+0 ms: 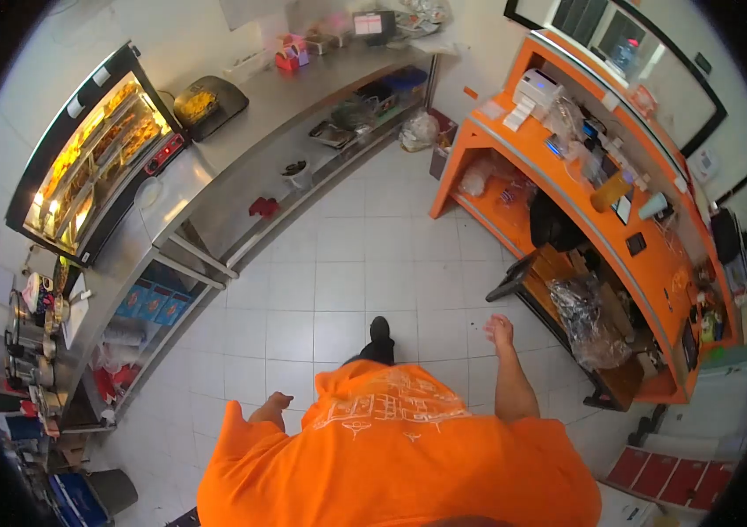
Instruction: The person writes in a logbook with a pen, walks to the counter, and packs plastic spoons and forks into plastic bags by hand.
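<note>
My left hand [276, 404] hangs low beside my orange shirt, over the pale tiled floor [338, 283]. Its fingers are partly turned from view, loosely apart, and nothing shows in them. My right hand [500, 330] is out in front on the other side, fingers loosely bent and apart, with nothing held. Closest to the right hand is a chair [542, 290] with a dark frame, bearing a clear plastic bag [586, 321]. Neither hand touches anything. One black shoe [379, 330] is forward on the tiles.
A steel counter [255, 132] on the left bears a lit food display cabinet [97, 158] and a black tray of yellow food [198, 105]. Blue boxes [152, 301] sit below. To the right, an orange desk [654, 241] holds a white printer [538, 88] and a tape roll [610, 191].
</note>
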Motion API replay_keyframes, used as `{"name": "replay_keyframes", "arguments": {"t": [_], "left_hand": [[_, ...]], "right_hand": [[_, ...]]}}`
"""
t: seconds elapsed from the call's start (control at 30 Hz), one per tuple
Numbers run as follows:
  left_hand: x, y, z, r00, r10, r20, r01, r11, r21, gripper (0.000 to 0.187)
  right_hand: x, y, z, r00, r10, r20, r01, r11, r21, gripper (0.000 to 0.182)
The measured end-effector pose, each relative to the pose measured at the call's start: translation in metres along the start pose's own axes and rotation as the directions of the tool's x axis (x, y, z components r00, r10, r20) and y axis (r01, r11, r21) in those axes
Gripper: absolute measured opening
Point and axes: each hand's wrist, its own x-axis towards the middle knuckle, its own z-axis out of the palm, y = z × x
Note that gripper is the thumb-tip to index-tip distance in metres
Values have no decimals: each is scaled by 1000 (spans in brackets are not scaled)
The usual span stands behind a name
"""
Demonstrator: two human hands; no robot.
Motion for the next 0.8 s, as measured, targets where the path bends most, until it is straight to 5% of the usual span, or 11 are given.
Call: {"name": "replay_keyframes", "arguments": {"t": [0.1, 0.13, 0.2, 0.27, 0.3, 0.33, 0.47, 0.53, 0.57, 0.63, 0.8], "left_hand": [[1, 37, -75, 958, -57, 280, 102, 984, -148, 41], [3, 47, -103, 976, 160, 146, -121, 962, -244, 44], [22, 96, -169, 991, -38, -129, -44, 813, -581, 52], [101, 128, -202, 825, 32, -564, -318, 851, -417, 55], [87, 165, -252, 836, 74, -544, -385, 786, -484, 54], [98, 193, -286, 783, 154, -603, -482, 763, -430, 52], [116, 325, -417, 777, 255, -575, -549, 721, -423, 50], [118, 401, -486, 773, 312, -552, -617, 573, -540, 50], [125, 416, -502, 784, 332, -525, -609, 575, -546, 50], [135, 436, -525, 806, 364, -466, -587, 585, -559, 49], [209, 409, -564, 871, 342, -353, -469, 793, -389, 50]], "right_hand": [[25, -54, 60, 991, 52, 121, -57, 998, 34, 33], [47, -53, 80, 968, 44, 248, -5, 988, -155, 40], [69, -52, 111, 889, 109, 445, 88, 912, -400, 56], [79, -35, 131, 854, 181, 487, 218, 727, -651, 65], [102, -3, 132, 778, 205, 594, -50, 963, -266, 66], [137, 32, 131, 710, 153, 688, -353, 922, 159, 67], [230, -5, 131, 737, 96, 669, 176, 928, -328, 54], [245, -141, 136, 825, -169, 539, 546, 482, -685, 57], [244, -203, 139, 892, -222, 393, 451, 451, -770, 62], [280, -262, 146, 628, -767, 129, 514, 285, -809, 54], [358, -431, 133, 521, -794, -313, 303, 515, -802, 50]]}}
